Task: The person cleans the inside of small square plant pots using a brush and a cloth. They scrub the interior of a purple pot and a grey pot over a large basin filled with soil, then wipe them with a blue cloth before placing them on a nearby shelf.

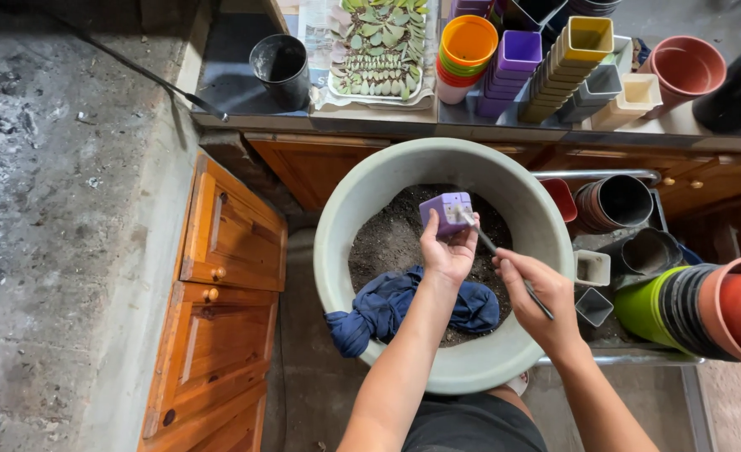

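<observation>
My left hand [447, 254] holds a small purple square pot [446, 211] over a large pale green tub [337, 226] that has dark soil in it. My right hand [542, 295] grips a thin dark stick-like tool [485, 240] whose tip touches the top of the purple pot. A crumpled blue cloth [383, 305] lies on the soil against the tub's near wall, under my left forearm.
A counter behind holds stacked coloured pots [504, 63], a black pot [280, 67] and a tray of succulent leaves [379, 50]. To the right a metal cart [605, 176] carries more pots, with green and terracotta stacks [705, 305]. Wooden cabinet doors [228, 276] stand open at left.
</observation>
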